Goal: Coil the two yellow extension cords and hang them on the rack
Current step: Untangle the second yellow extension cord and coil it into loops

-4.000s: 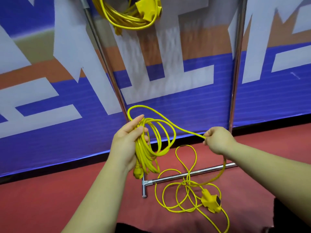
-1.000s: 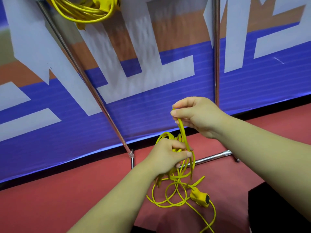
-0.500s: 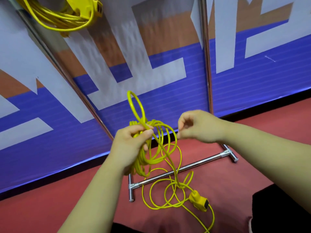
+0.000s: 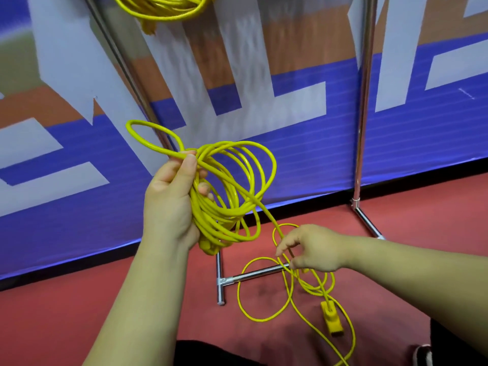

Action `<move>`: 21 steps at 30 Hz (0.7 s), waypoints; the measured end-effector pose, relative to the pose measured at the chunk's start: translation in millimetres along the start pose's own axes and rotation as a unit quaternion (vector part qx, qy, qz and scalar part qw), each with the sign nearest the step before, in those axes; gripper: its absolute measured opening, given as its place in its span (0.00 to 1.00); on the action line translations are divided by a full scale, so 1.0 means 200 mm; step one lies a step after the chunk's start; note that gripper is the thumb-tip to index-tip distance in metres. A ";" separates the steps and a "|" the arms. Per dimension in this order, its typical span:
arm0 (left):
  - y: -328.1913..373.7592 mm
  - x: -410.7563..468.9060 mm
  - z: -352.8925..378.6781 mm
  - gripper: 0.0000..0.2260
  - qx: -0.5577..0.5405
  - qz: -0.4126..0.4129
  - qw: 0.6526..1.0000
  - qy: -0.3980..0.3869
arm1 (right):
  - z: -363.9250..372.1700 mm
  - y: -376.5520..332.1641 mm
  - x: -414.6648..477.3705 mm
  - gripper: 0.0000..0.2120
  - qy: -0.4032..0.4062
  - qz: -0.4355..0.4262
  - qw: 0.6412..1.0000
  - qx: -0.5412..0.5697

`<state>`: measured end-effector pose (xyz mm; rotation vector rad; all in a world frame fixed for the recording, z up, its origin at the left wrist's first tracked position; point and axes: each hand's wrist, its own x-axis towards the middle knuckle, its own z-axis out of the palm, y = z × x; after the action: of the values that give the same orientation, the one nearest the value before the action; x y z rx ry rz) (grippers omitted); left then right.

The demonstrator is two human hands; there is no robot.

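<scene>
Two cords (image 4: 206, 217) (image 4: 163, 14), two hands (image 4: 169, 202) (image 4: 317, 249), one rack (image 4: 365, 101).

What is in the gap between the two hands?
One stretch of yellow cord runs across it, from the coil gripped by the left hand down to the right hand. The head view shows it.

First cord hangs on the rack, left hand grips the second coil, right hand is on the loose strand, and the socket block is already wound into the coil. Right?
Not quite. The head view shows the socket block lying on the red floor, not in the coil. The rest holds: first cord on the rack, left hand gripping the coil, right hand on the loose strand.
</scene>
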<state>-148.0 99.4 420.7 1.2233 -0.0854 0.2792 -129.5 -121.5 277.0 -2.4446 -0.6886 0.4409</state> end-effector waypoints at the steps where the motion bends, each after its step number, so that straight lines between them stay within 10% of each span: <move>1: 0.01 0.01 -0.03 0.04 -0.005 -0.003 1.000 0.008 | 0.02 -0.01 0.02 0.13 0.010 0.004 1.000 0.013; 9: -0.04 0.02 -0.28 0.08 0.061 -0.096 0.993 0.029 | -0.05 -0.13 0.09 0.18 0.153 0.017 0.964 0.218; 16: -0.11 -0.02 -0.25 0.17 0.108 -0.182 0.977 -0.017 | -0.34 -0.23 0.08 0.09 0.411 0.071 0.738 0.530; 21: -0.09 -0.04 -0.20 0.16 0.038 -0.154 0.987 -0.035 | -0.22 0.06 0.09 0.05 0.419 0.257 0.802 0.341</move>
<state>-155.0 129.5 388.6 1.3024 0.0551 -0.0307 -91.1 -139.8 302.1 -1.7854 0.4653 -0.2107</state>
